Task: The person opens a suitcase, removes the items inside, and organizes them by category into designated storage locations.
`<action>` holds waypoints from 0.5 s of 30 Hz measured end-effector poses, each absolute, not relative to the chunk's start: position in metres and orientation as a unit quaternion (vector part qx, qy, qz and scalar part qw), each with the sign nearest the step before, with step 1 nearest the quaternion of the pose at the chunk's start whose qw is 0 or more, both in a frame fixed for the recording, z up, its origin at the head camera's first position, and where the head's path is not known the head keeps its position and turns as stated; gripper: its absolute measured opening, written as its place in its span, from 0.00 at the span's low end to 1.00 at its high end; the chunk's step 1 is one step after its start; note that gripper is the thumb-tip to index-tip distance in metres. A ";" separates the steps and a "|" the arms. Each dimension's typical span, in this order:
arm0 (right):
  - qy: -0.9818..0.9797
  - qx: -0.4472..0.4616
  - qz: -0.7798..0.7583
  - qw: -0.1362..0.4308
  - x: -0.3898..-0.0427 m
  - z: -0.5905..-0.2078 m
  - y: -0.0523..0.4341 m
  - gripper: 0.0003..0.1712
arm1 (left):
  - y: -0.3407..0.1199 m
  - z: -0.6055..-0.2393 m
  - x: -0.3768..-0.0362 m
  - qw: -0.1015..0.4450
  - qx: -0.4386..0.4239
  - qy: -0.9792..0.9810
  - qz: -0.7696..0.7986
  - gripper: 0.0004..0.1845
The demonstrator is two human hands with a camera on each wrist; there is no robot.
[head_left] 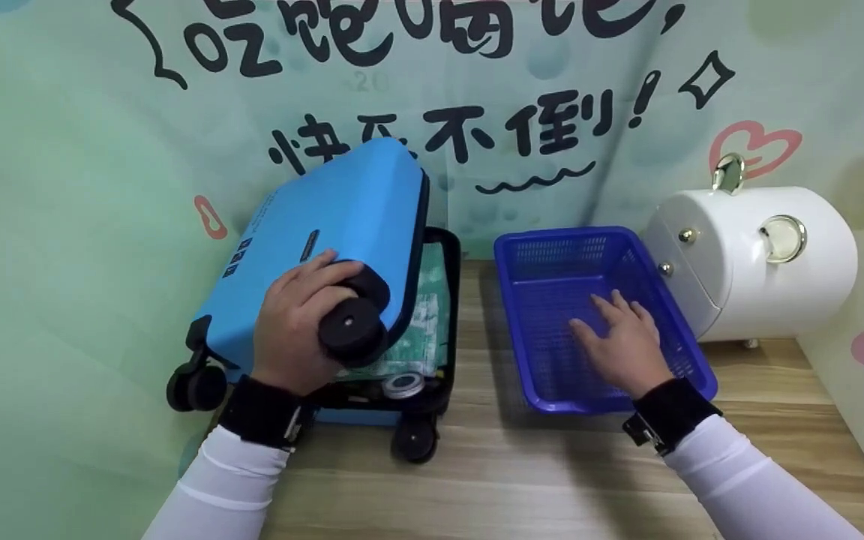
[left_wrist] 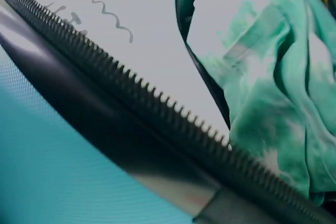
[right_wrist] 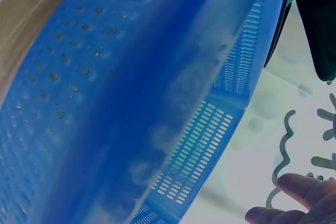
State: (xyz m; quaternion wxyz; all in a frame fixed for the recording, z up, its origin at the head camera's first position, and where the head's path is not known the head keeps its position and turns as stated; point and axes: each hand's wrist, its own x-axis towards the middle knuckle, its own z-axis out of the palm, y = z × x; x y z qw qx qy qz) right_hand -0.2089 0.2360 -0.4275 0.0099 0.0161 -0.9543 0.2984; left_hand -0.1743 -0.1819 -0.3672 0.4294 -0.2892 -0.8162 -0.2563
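A blue suitcase (head_left: pixel 357 187) lies on the left with its lid tilted partway up. My left hand (head_left: pixel 293 326) holds the lid's near corner, its fingers over the shell beside a black wheel (head_left: pixel 349 326). Under the lid, green-and-white cloth (head_left: pixel 432 277) and a small round silver object (head_left: pixel 403 385) show. The left wrist view has the lid's black zipper (left_wrist: pixel 126 80) up close, with tie-dyed green cloth (left_wrist: pixel 273 93) beyond. Fingers spread, my right hand (head_left: pixel 623 349) hovers over a blue plastic basket (head_left: pixel 513 315) and holds nothing. No contents are visible in the basket.
A white rounded box (head_left: pixel 777 300) with shiny knobs and handles stands right of the basket, close to its side. Behind everything hangs a pale green printed backdrop (head_left: pixel 477 202). All stand on a wood-grain surface (head_left: pixel 492 480).
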 end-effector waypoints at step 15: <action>-0.956 0.027 0.290 0.023 -0.200 -0.430 0.246 0.40 | -0.223 -0.344 -0.170 0.519 -0.156 -0.741 -0.396 0.17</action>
